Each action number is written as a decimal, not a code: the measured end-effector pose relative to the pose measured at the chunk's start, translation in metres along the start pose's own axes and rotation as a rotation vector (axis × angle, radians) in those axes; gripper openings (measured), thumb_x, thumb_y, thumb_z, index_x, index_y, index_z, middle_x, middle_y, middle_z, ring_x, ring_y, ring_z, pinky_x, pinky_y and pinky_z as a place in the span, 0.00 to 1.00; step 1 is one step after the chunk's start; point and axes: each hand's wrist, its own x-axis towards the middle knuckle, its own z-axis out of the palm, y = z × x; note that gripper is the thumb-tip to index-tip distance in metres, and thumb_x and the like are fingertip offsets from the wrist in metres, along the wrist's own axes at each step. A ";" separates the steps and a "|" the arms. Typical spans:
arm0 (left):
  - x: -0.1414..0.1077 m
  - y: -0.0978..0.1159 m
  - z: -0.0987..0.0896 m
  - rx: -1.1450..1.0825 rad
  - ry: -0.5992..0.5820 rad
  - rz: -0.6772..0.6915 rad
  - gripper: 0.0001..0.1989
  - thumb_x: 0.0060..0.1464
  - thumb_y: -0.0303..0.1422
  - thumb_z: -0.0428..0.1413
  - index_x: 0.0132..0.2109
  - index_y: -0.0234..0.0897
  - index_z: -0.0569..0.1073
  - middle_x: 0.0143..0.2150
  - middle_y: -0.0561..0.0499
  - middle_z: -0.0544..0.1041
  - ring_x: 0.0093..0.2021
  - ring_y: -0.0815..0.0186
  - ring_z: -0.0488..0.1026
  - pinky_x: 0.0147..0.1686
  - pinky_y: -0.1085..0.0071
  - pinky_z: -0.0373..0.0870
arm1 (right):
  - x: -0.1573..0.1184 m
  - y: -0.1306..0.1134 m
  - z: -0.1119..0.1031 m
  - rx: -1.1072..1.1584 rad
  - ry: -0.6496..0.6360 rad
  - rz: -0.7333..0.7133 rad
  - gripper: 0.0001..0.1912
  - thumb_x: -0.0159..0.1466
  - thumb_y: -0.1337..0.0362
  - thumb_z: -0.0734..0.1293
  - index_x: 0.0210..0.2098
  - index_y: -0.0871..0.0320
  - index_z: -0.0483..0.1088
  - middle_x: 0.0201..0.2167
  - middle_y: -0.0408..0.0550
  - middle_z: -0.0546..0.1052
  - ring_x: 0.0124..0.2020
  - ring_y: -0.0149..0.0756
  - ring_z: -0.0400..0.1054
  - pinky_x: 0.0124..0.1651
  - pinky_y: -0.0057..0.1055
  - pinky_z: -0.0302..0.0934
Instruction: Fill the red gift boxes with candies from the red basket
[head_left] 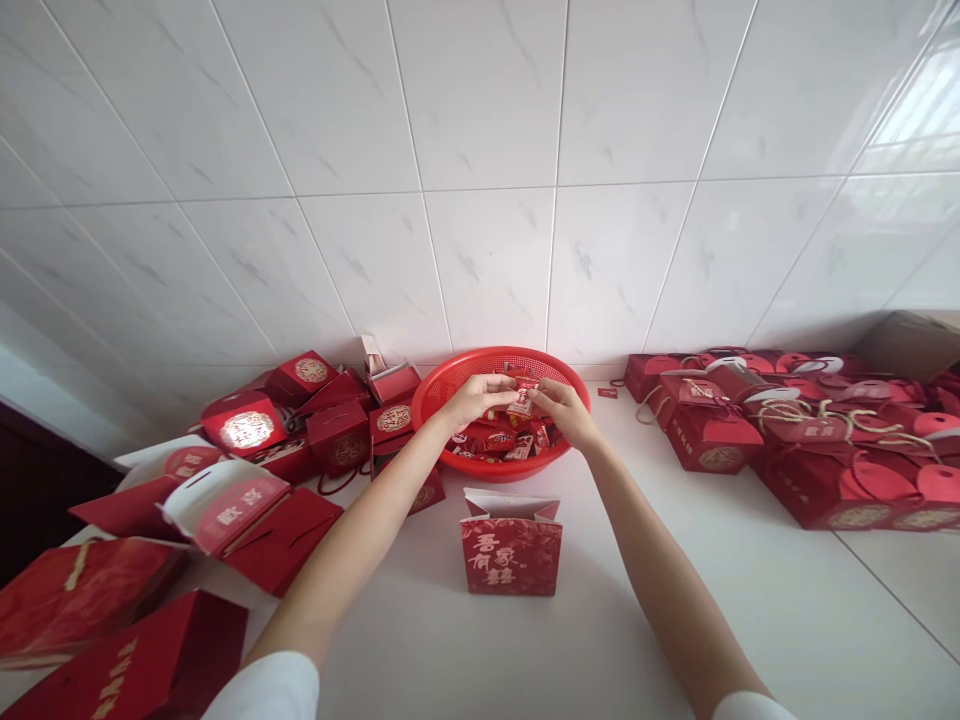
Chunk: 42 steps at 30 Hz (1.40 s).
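Over a red plastic basket (429, 395) my left hand (476, 399) and my right hand (566, 407) face each other, fingers pinched. Between their fingertips is a small red-and-white wrapped candy (523, 401), touched by both. Beneath lie several more wrapped candies (498, 440) in red and other wrappers. Nearer to me, a red paper gift box (511, 560) with white Chinese characters stands upright on the white counter, its top open. It stands between my forearms, apart from the hands.
Folded and part-open red boxes (247, 500) pile up at the left. Closed red boxes (720, 440) with cord ties stand in rows at the right, a brown carton (911, 345) behind them. A small red packet (607, 393) lies right of the basket, near the tiled wall (487, 260).
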 end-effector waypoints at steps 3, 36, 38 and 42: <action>-0.001 -0.001 0.000 -0.071 0.001 -0.056 0.23 0.42 0.45 0.71 0.41 0.34 0.81 0.37 0.46 0.83 0.37 0.63 0.79 0.41 0.66 0.73 | 0.001 0.001 -0.001 0.042 -0.010 0.007 0.22 0.56 0.41 0.71 0.32 0.55 0.71 0.27 0.44 0.75 0.33 0.38 0.72 0.37 0.34 0.69; -0.018 -0.001 0.014 0.047 0.263 0.271 0.24 0.44 0.42 0.68 0.47 0.35 0.79 0.44 0.45 0.83 0.45 0.56 0.79 0.46 0.62 0.76 | -0.005 -0.018 0.005 0.232 0.197 -0.009 0.21 0.48 0.49 0.78 0.33 0.55 0.73 0.27 0.43 0.78 0.28 0.35 0.71 0.36 0.35 0.68; -0.025 0.002 0.023 -0.010 0.231 0.225 0.25 0.41 0.41 0.70 0.46 0.34 0.77 0.42 0.46 0.83 0.43 0.57 0.80 0.46 0.61 0.77 | -0.004 -0.025 0.009 0.295 0.320 -0.052 0.21 0.47 0.49 0.79 0.32 0.55 0.73 0.28 0.43 0.77 0.29 0.34 0.70 0.36 0.33 0.68; -0.043 0.012 0.047 -0.111 0.221 0.227 0.26 0.40 0.38 0.72 0.45 0.36 0.72 0.41 0.49 0.83 0.43 0.59 0.80 0.47 0.62 0.77 | -0.009 -0.043 0.016 0.292 0.356 -0.105 0.20 0.51 0.47 0.77 0.28 0.56 0.71 0.26 0.43 0.75 0.27 0.32 0.67 0.34 0.31 0.65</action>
